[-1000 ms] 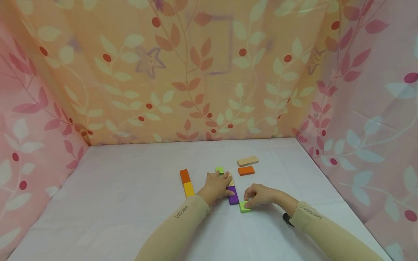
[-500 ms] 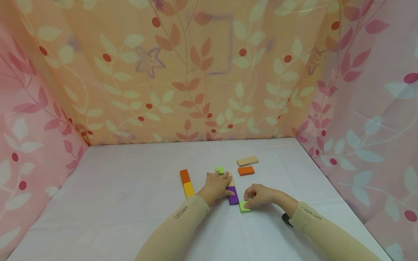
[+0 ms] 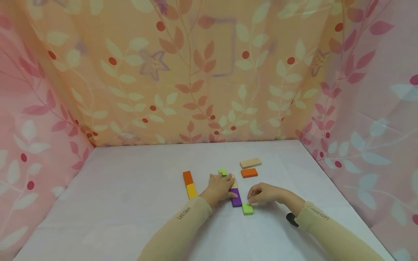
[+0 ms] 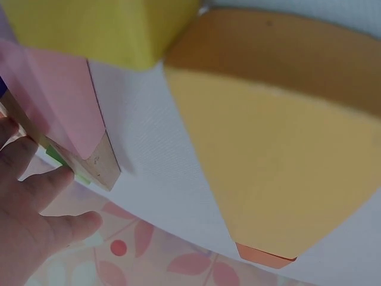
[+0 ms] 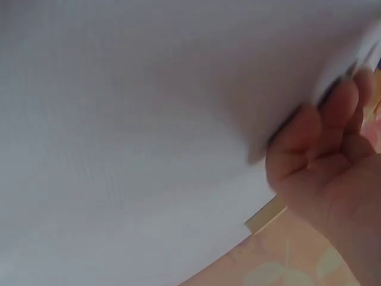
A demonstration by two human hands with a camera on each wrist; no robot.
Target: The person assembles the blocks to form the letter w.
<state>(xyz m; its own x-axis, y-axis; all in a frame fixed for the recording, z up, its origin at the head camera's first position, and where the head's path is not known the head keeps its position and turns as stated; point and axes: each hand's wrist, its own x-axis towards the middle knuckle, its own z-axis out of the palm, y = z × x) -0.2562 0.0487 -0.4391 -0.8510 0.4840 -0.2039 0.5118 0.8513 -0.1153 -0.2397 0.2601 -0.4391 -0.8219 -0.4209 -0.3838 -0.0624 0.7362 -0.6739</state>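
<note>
My left hand (image 3: 219,187) spreads over a row of flat wooden blocks, its thumb on the purple block (image 3: 236,200) and fingers over a plain wood block (image 3: 234,184). A small green block (image 3: 222,171) shows past the fingertips. In the left wrist view, a pink block (image 4: 68,98) and wood block end (image 4: 108,164) lie beside that hand (image 4: 30,220). My right hand (image 3: 265,193), fingers loosely bent, hovers at the back edge of another green block (image 3: 247,209), which sits by the purple block's near corner. In the right wrist view, the right hand (image 5: 327,167) holds nothing visible.
Left of the row lie an orange block (image 3: 187,177) and a yellow block (image 3: 192,191), end to end. At the back right are a second orange block (image 3: 249,173) and a pale wood block (image 3: 250,163). Floral cloth walls (image 3: 209,90) enclose the white table (image 3: 137,181).
My right thumb has come off the top of the near green block, drawing slightly back from it. The left hand stays on the row, and the head view has shifted slightly.
</note>
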